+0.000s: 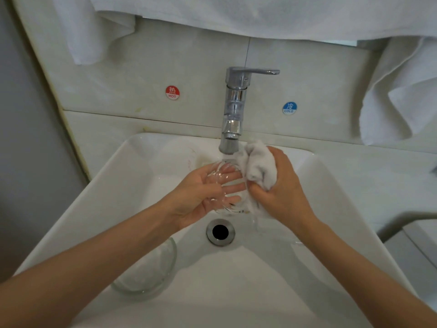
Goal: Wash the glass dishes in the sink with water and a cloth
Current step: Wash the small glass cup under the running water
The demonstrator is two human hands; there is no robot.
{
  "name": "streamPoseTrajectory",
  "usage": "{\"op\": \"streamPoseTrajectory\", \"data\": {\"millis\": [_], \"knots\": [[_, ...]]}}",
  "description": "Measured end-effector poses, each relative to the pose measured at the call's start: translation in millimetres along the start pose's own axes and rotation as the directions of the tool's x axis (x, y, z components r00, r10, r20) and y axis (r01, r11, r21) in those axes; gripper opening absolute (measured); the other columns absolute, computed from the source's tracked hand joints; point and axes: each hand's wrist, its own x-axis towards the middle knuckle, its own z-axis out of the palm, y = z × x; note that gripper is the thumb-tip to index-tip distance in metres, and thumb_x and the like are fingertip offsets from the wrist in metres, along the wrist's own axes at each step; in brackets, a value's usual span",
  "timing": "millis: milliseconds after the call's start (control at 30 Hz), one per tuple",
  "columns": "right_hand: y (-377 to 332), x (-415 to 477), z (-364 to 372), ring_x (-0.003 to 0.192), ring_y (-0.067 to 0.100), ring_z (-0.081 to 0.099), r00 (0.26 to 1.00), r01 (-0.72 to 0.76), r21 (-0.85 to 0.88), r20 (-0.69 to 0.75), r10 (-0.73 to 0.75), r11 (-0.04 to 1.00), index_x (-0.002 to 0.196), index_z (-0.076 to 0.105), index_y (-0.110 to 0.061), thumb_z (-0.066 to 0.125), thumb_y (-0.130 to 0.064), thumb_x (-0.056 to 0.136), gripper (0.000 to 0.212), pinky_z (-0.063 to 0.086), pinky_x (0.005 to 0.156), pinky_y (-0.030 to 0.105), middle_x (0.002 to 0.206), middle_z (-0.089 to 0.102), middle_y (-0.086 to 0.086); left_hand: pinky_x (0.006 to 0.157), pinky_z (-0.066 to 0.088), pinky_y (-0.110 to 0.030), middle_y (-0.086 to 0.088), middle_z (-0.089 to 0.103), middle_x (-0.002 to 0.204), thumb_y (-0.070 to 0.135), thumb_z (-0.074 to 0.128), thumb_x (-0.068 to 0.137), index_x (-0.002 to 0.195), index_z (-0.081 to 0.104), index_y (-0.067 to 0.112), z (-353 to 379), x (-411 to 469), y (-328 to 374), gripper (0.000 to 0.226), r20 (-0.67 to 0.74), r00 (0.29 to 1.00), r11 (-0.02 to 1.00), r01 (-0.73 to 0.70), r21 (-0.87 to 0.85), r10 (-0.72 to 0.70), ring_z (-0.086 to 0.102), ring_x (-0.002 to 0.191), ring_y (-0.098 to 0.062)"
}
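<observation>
Left hand [201, 192] cupped a clear glass dish [221, 185] under the chrome tap [233, 110]; right hand [281, 185] clutched a bunched white cloth [256, 165] against it. Wet glass could slip, likely chipping in the white sink [331, 197].

Left hand [198, 195] cradles glass dish [223, 185]; right hand [281, 188] presses cloth [256, 168] against it.

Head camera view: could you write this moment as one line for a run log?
left hand: holds glass dish under faucet | right hand: grips white cloth against dish | glass bowl: waits in sink
</observation>
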Motion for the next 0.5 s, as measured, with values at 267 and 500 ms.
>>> {"op": "streamPoseTrajectory", "data": {"millis": [267,500], "knots": [[-20,-9,11,0.101,0.009,0.046,0.940,0.293,-0.044,0.194,-0.279,0.955,0.125,0.044,-0.017,0.060,-0.043,0.066,0.067,0.049,0.078,0.027,0.122,0.047,0.007,0.061,0.056,-0.025,-0.014,0.068,0.084,-0.009,0.054,0.062,0.100,0.061,0.001,0,-7,-4,0.041,-0.013,1.000,0.988,0.028,0.152,-0.026,0.068,0.073,-0.020],[-1,1,-7,0.097,0.005,0.045,0.995,0.096,-0.091,0.027,-0.094,0.991,0.124,0.048,-0.012,0.059,-0.040,0.068,0.063,0.038,0.077,0.013,0.119,0.050,0.005,0.072,0.058,-0.033,-0.010,0.071,0.102,-0.028,0.041,0.077,0.113,0.056,0.001,6,-3,-3,0.048,-0.047,0.998,0.998,0.041,0.043,-0.039,0.070,0.094,-0.025]]}}
